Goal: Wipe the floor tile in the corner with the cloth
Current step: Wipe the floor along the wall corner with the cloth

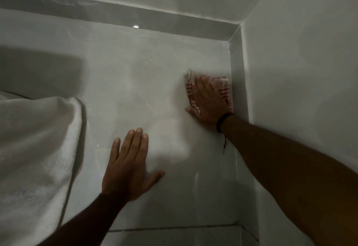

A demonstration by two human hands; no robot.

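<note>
A pale glossy floor tile (155, 83) fills the middle of the head view and runs into the corner at the upper right. My right hand (208, 103) lies flat on a red-and-white striped cloth (223, 89), pressing it onto the tile right beside the right skirting. The cloth shows around the fingers; its middle is hidden under the palm. A dark band circles that wrist. My left hand (129, 165) rests palm down on the bare tile nearer to me, fingers spread, holding nothing.
White bedding or a towel (36, 145) hangs over the floor at the left. A grey skirting strip (116, 16) runs along the far wall and another skirting strip (239, 71) along the right wall. A grout line (174, 227) crosses near me.
</note>
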